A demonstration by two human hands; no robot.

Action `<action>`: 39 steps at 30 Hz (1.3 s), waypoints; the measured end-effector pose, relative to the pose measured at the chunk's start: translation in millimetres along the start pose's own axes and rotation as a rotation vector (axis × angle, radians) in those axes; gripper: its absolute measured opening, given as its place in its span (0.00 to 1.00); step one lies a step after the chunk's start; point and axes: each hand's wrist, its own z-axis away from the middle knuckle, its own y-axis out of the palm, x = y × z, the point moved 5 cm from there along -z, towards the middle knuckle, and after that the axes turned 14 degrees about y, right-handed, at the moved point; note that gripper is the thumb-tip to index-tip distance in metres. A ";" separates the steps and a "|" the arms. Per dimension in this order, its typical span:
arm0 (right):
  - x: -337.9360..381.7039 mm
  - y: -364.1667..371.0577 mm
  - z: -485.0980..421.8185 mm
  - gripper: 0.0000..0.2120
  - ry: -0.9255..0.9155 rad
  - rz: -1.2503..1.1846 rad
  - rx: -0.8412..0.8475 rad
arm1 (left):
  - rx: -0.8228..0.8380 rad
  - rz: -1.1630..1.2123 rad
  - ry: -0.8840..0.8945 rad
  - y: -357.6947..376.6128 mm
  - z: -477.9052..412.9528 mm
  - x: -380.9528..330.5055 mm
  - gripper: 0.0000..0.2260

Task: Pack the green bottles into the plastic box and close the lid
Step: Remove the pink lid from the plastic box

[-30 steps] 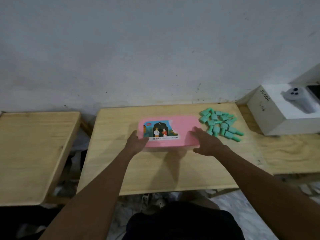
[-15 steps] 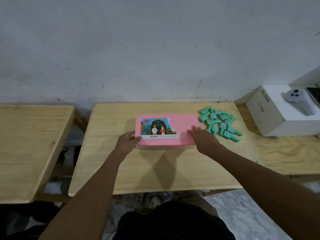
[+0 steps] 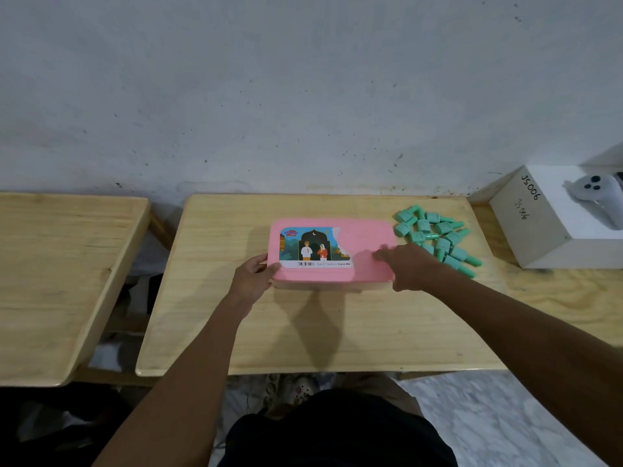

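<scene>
Both bare forearms reached forward over the wooden table (image 3: pixel 337 325) toward the plastic box (image 3: pixel 317 285), which sat near the table's middle with its pink lid (image 3: pixel 365 235) on. The left hand (image 3: pixel 251 279) gripped the box's left end, thumb against the lid's edge and fingers curled round the side below it. The right hand (image 3: pixel 411 267) lay across the lid's near right corner with its fingers stretched out fairly straight and pointing left over the pink surface; it held nothing, though motion blur smeared the fingertips. The green bottles (image 3: pixel 435 235) lay in a loose heap on the table just right of the box, none of them packed. A picture sticker (image 3: pixel 315 247) covered the left part of the lid, its right edge torn; it carried the brand "Sedaap" at the upper left, two drawn figures before a dark arch, and a barcode along the bottom with small print beside it that was too fine to read surely. To the far right a white carton (image 3: pixel 539 230) bore handwritten "JS006" twice on its side, with a pale grey controller (image 3: pixel 596 197) on top.
</scene>
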 end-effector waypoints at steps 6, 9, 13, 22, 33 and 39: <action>-8.5 -12.6 -8.5 0.37 -0.029 -0.059 0.086 | -0.017 -0.009 0.022 2.4 4.8 -1.7 0.17; -10.9 -18.5 -10.3 0.36 -0.058 -0.041 0.094 | 0.012 0.012 0.022 5.5 12.3 3.8 0.17; -10.4 -21.1 -10.6 0.36 -0.067 -0.038 0.099 | 0.135 0.007 0.094 21.3 27.3 14.2 0.33; -12.7 -16.0 -4.4 0.36 -0.035 -0.085 0.099 | -0.077 0.004 0.086 51.6 31.8 25.9 0.47; -12.1 -24.4 -2.1 0.33 -0.060 -0.046 0.107 | -0.137 0.016 0.088 60.5 24.0 29.5 0.46; -22.2 -53.0 -6.1 0.29 -0.081 -0.047 0.152 | -0.114 0.001 0.053 58.5 19.8 32.4 0.49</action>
